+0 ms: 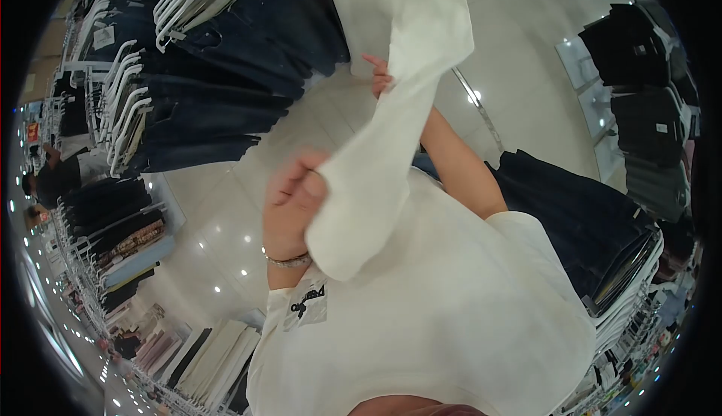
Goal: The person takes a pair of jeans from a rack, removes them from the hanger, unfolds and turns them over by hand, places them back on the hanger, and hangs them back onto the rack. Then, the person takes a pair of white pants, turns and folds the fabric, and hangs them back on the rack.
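Observation:
A pair of off-white trousers [432, 25] stretches from the top of the view down to my chest, one long leg narrowing toward a rounded, folded lower end. At the left edge of that leg is my left hand [293, 198], fingers curled against the cloth and somewhat blurred; a bracelet circles its wrist. Farther up, my right hand [380, 77] grips the cloth from behind. Its index finger points out past the edge, while the palm and thumb are hidden by the fabric.
Dark jeans [218, 115] hang on white hangers at the upper left, with more dark jeans [564, 213] close on my right. Folded dark trousers [639, 115] lie on a shelf at the far right. Pale garments [218, 363] hang lower left. A person [56, 179] is at the far left.

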Tool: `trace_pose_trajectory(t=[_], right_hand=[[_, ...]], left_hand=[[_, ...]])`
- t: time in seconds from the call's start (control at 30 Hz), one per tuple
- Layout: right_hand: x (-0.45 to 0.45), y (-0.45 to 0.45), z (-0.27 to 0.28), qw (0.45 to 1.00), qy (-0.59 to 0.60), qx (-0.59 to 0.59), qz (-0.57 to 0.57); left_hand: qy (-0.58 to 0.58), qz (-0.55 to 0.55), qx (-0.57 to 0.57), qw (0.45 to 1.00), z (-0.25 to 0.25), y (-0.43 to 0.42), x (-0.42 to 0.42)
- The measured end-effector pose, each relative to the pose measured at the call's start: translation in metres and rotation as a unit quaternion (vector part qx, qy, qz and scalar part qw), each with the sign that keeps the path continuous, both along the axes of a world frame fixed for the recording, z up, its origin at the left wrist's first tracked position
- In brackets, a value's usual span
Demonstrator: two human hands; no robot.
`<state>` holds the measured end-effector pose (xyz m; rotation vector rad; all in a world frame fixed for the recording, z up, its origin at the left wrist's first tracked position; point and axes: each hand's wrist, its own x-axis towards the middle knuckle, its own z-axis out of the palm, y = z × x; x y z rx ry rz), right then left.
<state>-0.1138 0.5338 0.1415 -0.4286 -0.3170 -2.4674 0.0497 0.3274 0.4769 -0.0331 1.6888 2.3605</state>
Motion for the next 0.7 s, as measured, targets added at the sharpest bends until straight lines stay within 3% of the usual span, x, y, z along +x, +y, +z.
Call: trace_pose_trajectory(t=[0.03, 0.07, 0.13, 0.17, 0.2, 0.27, 0.43, 0.57, 0.7], right_hand=[[-0.001, 0.003, -0.003, 0.999, 0.002, 0.043, -0.021], [0.0, 0.004, 0.003, 0.995, 0.003, 0.087, -0.04], [0.024, 0.008, 0.028, 0.926, -0.11, 0.333, -0.139], [0.039, 0.007, 0.062, 0.897, -0.229, 0.367, -0.092], [0.053, 0.005, 0.054, 0.874, -0.26, 0.399, -0.096], [0.076, 0.004, 0.019, 0.821, -0.321, 0.46, -0.102], [0.104, 0.037, -0.012, 0.724, -0.361, 0.565, -0.164], [0.111, 0.048, 0.0, 0.677, -0.365, 0.608, -0.198], [0.117, 0.045, 0.005, 0.686, -0.36, 0.602, -0.196]], left_hand=[[0.007, 0.065, -0.031, 0.997, -0.006, -0.004, -0.001], [0.064, 0.057, 0.011, 0.996, -0.02, -0.019, -0.008], [0.086, 0.11, 0.014, 0.99, -0.026, -0.037, -0.023], [0.05, 0.169, 0.018, 0.984, -0.021, -0.035, -0.031], [0.014, 0.227, 0.023, 0.973, -0.016, -0.033, -0.04], [-0.032, 0.221, 0.064, 0.973, -0.067, -0.086, -0.058], [-0.178, 0.248, 0.125, 0.944, -0.211, -0.18, -0.056], [-0.24, 0.254, 0.184, 0.919, -0.266, -0.192, -0.02], [-0.281, 0.294, 0.186, 0.894, -0.293, -0.209, 0.001]])
